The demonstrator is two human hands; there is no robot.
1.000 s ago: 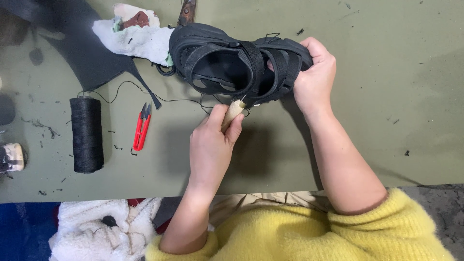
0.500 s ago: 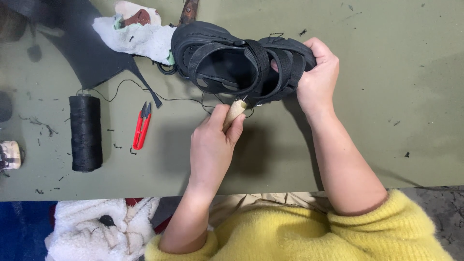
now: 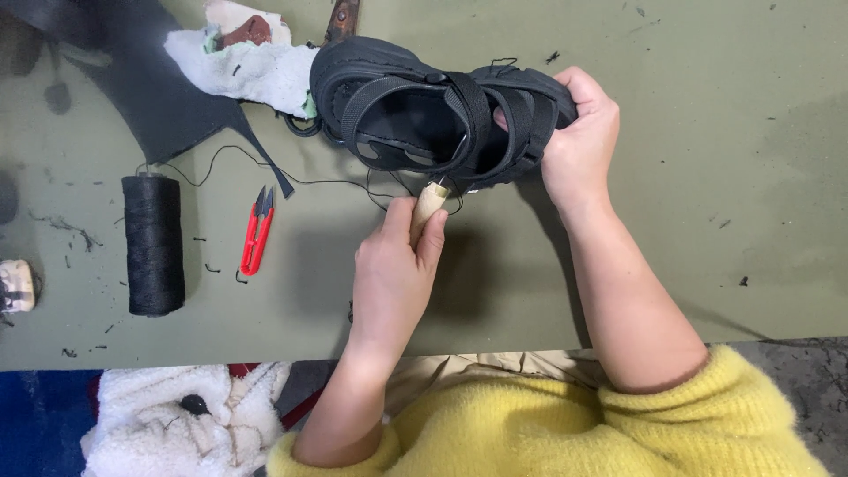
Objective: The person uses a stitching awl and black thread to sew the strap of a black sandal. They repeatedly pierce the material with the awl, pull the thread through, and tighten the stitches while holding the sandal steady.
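Observation:
A black strapped sandal (image 3: 415,110) lies on its side over the olive table, sole edge toward me. My right hand (image 3: 579,137) grips its right end and holds it steady. My left hand (image 3: 393,265) is closed around a tool with a pale wooden handle (image 3: 428,201), its tip pressed against the sandal's lower edge. A thin black thread (image 3: 291,179) runs from the sandal leftward to a black thread spool (image 3: 153,245).
Red thread snips (image 3: 257,231) lie beside the spool. A white rag (image 3: 243,62) and a dark piece of material (image 3: 132,79) sit at the upper left. A small pale object (image 3: 16,284) is at the left edge. White fluffy fabric (image 3: 168,420) lies below the table's near edge.
Little has changed: both hands keep their grips while the sandal and the tool shift only slightly.

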